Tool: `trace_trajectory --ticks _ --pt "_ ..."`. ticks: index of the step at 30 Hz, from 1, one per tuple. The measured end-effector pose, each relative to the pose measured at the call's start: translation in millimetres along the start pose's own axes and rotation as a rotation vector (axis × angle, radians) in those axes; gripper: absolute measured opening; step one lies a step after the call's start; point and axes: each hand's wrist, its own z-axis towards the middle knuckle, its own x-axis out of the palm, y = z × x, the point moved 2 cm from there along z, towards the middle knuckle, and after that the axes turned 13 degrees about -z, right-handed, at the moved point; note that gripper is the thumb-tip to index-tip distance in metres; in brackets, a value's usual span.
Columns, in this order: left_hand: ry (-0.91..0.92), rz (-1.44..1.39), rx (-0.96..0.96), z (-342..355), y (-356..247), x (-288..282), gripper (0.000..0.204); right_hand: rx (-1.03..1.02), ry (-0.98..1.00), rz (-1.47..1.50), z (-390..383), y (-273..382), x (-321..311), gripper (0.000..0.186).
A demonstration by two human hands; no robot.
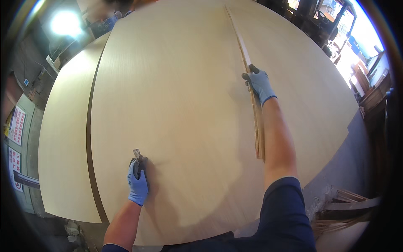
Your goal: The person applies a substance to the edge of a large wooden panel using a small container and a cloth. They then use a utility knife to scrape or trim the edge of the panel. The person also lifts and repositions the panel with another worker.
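Note:
A broad pale plywood sheet [180, 92] spreads out in front of me. My left hand [137, 180], in a blue glove with dark fingers, is closed around a small flat-bladed tool [136, 153] low over the sheet's near left part. The blade points away from me; whether it is a scraper or a knife I cannot tell. My right hand [259, 84], gloved the same way, grips a long narrow wooden strip [256, 122] at about its middle. This strip lies lengthwise on the sheet, right of centre, from the far edge toward me.
Left of a dark gap lies another pale sheet [67, 138]. Scrap wood strips [342, 201] are piled at the lower right. A forklift-like vehicle [331, 25] stands at the far right by a bright opening. Signs [17, 126] hang on a panel at the left. A bright lamp [66, 24] shines at the far left.

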Motion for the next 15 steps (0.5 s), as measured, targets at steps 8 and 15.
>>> trace_trajectory --ticks 8,15 --pt "0.069 -0.092 0.012 7.5 -16.2 7.3 0.029 0.252 -0.326 0.182 -283.4 -137.5 -182.5 0.072" --pt "0.163 -0.135 0.051 10.6 -9.6 5.5 0.024 0.527 -0.788 0.276 -567.4 -203.1 -235.6 0.059"
